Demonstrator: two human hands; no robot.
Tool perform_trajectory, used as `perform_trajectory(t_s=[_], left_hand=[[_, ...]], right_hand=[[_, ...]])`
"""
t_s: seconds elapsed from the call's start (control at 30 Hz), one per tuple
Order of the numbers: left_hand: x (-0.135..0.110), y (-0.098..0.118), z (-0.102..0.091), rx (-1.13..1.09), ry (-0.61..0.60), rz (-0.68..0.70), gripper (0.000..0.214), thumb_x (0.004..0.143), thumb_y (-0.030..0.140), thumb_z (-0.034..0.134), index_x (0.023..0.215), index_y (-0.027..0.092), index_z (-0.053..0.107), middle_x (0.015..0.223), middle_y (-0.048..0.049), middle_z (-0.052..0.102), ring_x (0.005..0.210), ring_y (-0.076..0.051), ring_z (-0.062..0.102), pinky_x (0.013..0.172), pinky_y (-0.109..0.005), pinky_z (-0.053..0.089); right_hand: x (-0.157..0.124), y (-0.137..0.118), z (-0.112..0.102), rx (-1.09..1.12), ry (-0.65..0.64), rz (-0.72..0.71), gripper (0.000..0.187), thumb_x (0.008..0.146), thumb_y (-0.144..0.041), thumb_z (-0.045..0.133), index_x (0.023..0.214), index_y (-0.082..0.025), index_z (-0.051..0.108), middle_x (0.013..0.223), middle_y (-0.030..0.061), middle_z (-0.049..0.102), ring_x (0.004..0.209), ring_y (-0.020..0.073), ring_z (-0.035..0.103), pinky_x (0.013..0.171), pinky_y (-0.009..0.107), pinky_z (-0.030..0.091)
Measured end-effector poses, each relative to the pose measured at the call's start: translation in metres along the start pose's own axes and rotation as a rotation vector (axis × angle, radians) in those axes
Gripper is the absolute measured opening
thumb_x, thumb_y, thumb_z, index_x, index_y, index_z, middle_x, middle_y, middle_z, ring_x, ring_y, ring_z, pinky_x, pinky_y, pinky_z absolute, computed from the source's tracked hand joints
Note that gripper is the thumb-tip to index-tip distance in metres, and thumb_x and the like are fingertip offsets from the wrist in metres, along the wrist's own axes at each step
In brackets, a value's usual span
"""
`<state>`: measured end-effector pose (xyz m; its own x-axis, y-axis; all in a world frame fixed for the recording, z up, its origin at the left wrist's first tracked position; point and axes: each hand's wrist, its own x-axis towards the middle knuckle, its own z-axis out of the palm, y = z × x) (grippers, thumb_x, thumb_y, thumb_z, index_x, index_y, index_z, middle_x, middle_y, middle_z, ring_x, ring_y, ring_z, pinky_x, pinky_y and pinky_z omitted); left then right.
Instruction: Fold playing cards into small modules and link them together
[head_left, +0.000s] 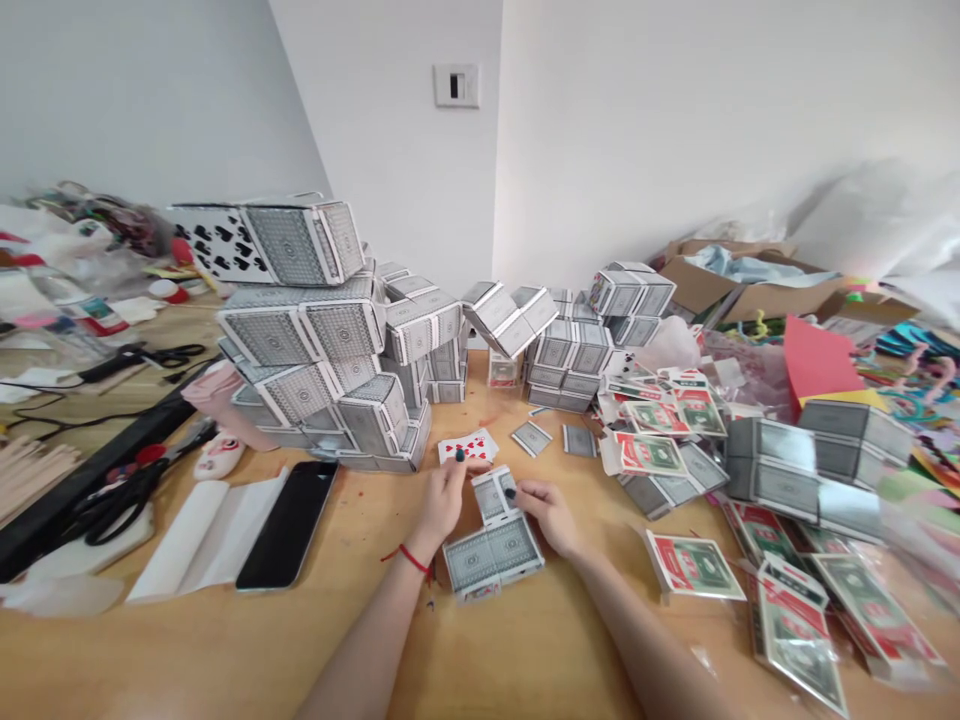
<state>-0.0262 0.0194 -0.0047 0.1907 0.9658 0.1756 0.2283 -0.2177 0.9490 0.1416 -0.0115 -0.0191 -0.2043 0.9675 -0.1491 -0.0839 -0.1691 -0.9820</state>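
A small block folded from grey patterned playing cards [493, 557] lies on the table between my forearms. Another folded playing card [495, 497] stands against its far side. My right hand [549, 512] pinches this card at its right edge, a dark-nailed digit on its face. At the card's upper left is my left hand [442, 497], wearing a red string bracelet; its thumb is raised apart from the fingers, whose tips reach the card's far edge. Just beyond lie loose face-up heart cards [469, 446]. Two face-down cards [532, 437] rest farther right.
Stacked card blocks form a tall structure [322, 340] at left and a lower one [574, 355] behind. A black phone [289, 525], white paper [196, 535] and scissors [124, 500] lie left. Red-green card boxes [694, 565], more card blocks [780, 465] and a cardboard box [720, 285] fill the right.
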Motion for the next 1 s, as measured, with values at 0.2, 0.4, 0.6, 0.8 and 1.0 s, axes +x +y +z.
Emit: perform_trajectory(t_s=[0.2, 0.4, 0.6, 0.8, 1.0], left_hand=[[0.009, -0.016, -0.019, 0.458, -0.040, 0.216, 0.032, 0.077, 0.023, 0.048, 0.108, 0.023, 0.055, 0.119, -0.0052, 0.052, 0.117, -0.020, 0.040, 0.101, -0.040, 0.024], [0.010, -0.027, -0.022, 0.750, -0.135, 0.292, 0.029, 0.083, 0.019, 0.038, 0.105, 0.022, 0.057, 0.114, -0.0053, 0.056, 0.113, -0.019, 0.045, 0.100, -0.045, 0.023], [0.008, -0.022, -0.023, 0.820, -0.030, 0.387, 0.033, 0.081, 0.010, 0.036, 0.105, 0.021, 0.056, 0.110, -0.0055, 0.059, 0.106, -0.018, 0.051, 0.099, -0.042, 0.028], [0.005, -0.014, -0.023, 0.636, 0.290, 0.502, 0.024, 0.077, 0.011, 0.045, 0.094, 0.019, 0.060, 0.092, -0.0053, 0.066, 0.091, -0.016, 0.059, 0.092, -0.036, 0.039], [0.001, 0.007, -0.016, 0.357, 0.355, 0.462, 0.019, 0.074, 0.010, 0.049, 0.069, 0.020, 0.064, 0.128, -0.0031, 0.042, 0.120, -0.022, 0.035, 0.098, -0.043, 0.031]], right_hand=[[0.005, -0.001, -0.022, 0.321, 0.176, -0.026, 0.017, 0.061, -0.031, 0.063, 0.069, -0.018, 0.057, 0.059, -0.0013, 0.054, 0.053, 0.0130, 0.048, 0.054, 0.023, 0.036], [0.008, -0.001, -0.029, 0.367, 0.181, -0.037, 0.019, 0.060, -0.028, 0.064, 0.076, -0.018, 0.060, 0.063, -0.0005, 0.059, 0.057, 0.0147, 0.053, 0.054, 0.024, 0.038], [0.007, 0.000, -0.029, 0.353, 0.161, -0.038, 0.018, 0.061, -0.028, 0.063, 0.076, -0.019, 0.061, 0.062, -0.0001, 0.060, 0.057, 0.0158, 0.054, 0.053, 0.024, 0.038], [0.007, 0.000, -0.029, 0.367, 0.148, -0.048, 0.014, 0.063, -0.024, 0.062, 0.076, -0.019, 0.062, 0.063, -0.0005, 0.060, 0.059, 0.0160, 0.054, 0.054, 0.024, 0.038], [0.008, 0.003, -0.031, 0.382, 0.152, -0.042, 0.007, 0.064, -0.023, 0.062, 0.070, -0.019, 0.061, 0.064, -0.0010, 0.060, 0.057, 0.0141, 0.053, 0.055, 0.024, 0.038]])
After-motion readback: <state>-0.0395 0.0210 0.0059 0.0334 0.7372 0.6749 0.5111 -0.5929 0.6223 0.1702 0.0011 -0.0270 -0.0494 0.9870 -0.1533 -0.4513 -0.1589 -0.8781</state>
